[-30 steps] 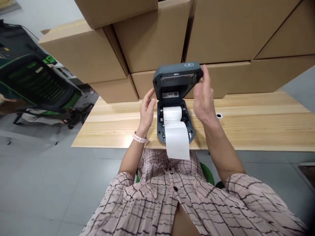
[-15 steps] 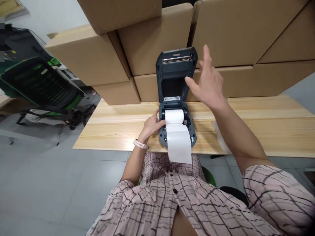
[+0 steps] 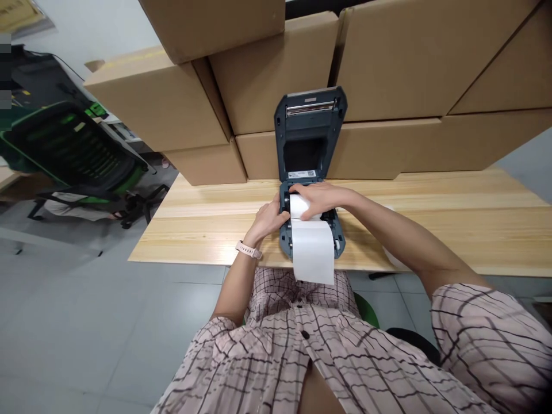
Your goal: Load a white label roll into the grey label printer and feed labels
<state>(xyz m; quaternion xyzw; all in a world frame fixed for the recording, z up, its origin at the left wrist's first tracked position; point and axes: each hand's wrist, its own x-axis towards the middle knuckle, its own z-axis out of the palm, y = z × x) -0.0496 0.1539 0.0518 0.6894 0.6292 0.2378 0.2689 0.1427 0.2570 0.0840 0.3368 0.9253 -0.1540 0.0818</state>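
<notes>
A dark blue-grey label printer (image 3: 339, 245) stands on the table with its lid (image 3: 310, 126) raised. Inside lies a white paper roll (image 3: 297, 205); its loose strip (image 3: 313, 253) runs forward and hangs over the table's front edge. My left hand (image 3: 268, 221) grips the printer's left side, thumb over the inner edge, fingers along the outside. Reaching in from the right, my right hand (image 3: 321, 198) is closed over the roll, with its fingertips behind it and its thumb in front. Part of the roll and the printer's right inside are covered by that hand.
Several cardboard boxes (image 3: 388, 63) are stacked along the back of the wooden table (image 3: 202, 224), behind the raised lid. A pale sheet (image 3: 394, 260) lies partly under my right forearm. A black and green office chair (image 3: 73, 149) stands on the floor at the left.
My right hand has come down from beside the raised lid, where it was spread in the air, onto the paper roll. My left hand stays at the printer's left side.
</notes>
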